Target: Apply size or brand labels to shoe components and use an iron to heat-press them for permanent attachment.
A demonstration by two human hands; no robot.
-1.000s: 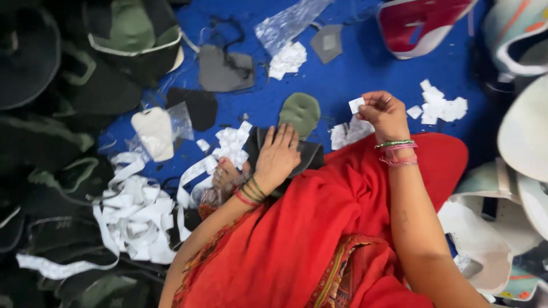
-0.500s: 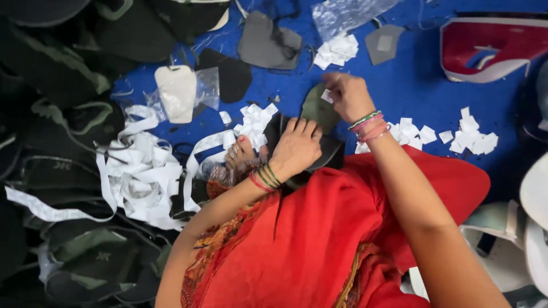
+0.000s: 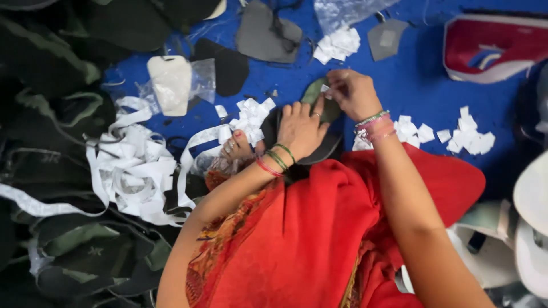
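The left hand (image 3: 299,130) lies flat, fingers spread, pressing a dark oval fabric shoe piece (image 3: 317,149) onto the blue mat (image 3: 422,85) near its middle, just before the red-draped lap. The right hand (image 3: 353,93) pinches a small white paper sticker (image 3: 325,88) over the piece's olive end (image 3: 319,97). The piece looks thin, limp and light, best held flat at its edge.

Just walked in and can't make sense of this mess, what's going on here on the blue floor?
A person in red cloth sits on a blue mat, working with both hands. The left hand presses flat on a dark, tongue-shaped fabric piece in the lap. The right hand pinches a small white paper label at the piece's green top end. Loose white labels lie to the right, tangled white paper strips to the left, with dark shoe pieces piled beyond them.
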